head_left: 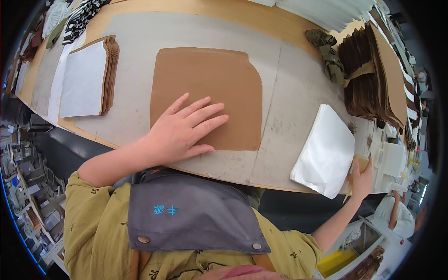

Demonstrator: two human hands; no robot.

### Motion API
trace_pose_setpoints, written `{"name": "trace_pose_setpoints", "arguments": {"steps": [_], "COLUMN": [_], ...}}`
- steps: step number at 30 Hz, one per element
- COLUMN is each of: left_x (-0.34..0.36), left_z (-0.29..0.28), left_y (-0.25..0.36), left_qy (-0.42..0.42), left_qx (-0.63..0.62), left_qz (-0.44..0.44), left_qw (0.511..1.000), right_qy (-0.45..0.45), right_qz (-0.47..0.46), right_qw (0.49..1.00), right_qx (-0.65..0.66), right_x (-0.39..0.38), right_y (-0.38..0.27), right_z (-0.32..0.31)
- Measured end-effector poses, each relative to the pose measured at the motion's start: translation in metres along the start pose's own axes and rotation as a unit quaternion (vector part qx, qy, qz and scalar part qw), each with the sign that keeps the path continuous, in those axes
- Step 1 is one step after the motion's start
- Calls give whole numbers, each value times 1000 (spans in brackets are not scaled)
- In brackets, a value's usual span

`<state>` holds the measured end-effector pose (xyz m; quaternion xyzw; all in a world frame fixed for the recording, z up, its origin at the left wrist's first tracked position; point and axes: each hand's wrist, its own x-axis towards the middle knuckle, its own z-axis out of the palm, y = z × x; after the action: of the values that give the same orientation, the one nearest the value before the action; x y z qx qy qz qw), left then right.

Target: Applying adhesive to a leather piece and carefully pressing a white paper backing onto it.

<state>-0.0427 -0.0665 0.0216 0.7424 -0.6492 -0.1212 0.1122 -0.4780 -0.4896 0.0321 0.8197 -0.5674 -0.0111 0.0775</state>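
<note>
Pinching tan piece [362,162] in right hand [362,180], with brown sheet [217,84] toward ten o'clock beneath splayed, empty, nearer left hand [185,132].

From my remote station I view a wooden worktable [233,9], partly covered by a grey sheet [303,84]; cluttered workshop furniture [29,200] lines the left, a bright strip light [423,192] the far right.

panel [205,74] on table [261,13], sheets [324,149] right, stack [84,79] left
</note>
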Motion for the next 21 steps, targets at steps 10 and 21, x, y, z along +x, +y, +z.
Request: {"name": "trace_pose_setpoints", "arguments": {"steps": [10,21], "left_x": [0,11], "left_z": [1,11], "left_y": [25,26], "left_qy": [34,24], "left_qx": [-15,39], "left_qz": [0,-28], "left_qw": [999,999], "right_qy": [207,145], "right_qz": [-76,-511], "right_qw": [973,819], "right_qx": [-62,216], "right_x": [-49,-133], "right_y": [-43,-226], "right_z": [-21,-33]}}
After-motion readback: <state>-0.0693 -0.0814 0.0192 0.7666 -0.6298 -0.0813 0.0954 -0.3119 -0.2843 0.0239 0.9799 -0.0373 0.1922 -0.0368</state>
